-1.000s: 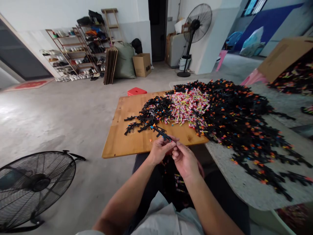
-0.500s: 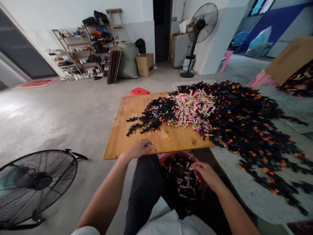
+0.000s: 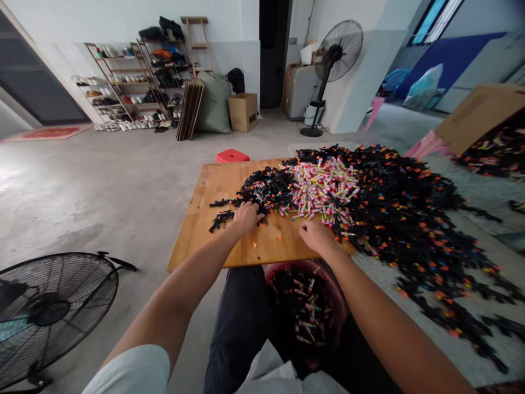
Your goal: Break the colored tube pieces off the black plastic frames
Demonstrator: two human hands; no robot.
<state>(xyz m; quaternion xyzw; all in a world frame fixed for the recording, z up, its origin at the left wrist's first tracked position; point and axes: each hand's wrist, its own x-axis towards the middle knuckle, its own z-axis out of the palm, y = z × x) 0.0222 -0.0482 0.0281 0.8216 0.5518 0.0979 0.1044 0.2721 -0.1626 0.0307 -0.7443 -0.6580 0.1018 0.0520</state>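
Note:
My left hand [image 3: 246, 216] reaches over a heap of small black toy guns [image 3: 268, 183] on the wooden board [image 3: 217, 175]. Its thumb stands apart from the fingers, whose tips touch the guns. My right hand [image 3: 316, 235] is closed just above the board, at the near edge of a pile of small pink-and-white tubes [image 3: 324, 186]. Whatever its curled fingers may hold is hidden. Two loose toy guns [image 3: 221, 220] lie to the left of my left hand. Below the board's edge, between my legs, a reddish tub [image 3: 342, 298] contains black guns and tubes.
A large mound of black toy guns with orange tips [image 3: 394, 191] covers the grey table [image 3: 414, 306] on the right. A floor fan [image 3: 49, 309] stands at the left, a pedestal fan [image 3: 336, 52] behind. Beyond the board is a red stool [image 3: 232, 156]; a tilted carton [image 3: 476, 117] is at right.
My left hand has moved forward from the board's near edge to the toy guns. My right hand has risen from over the tub to the board beside the tubes.

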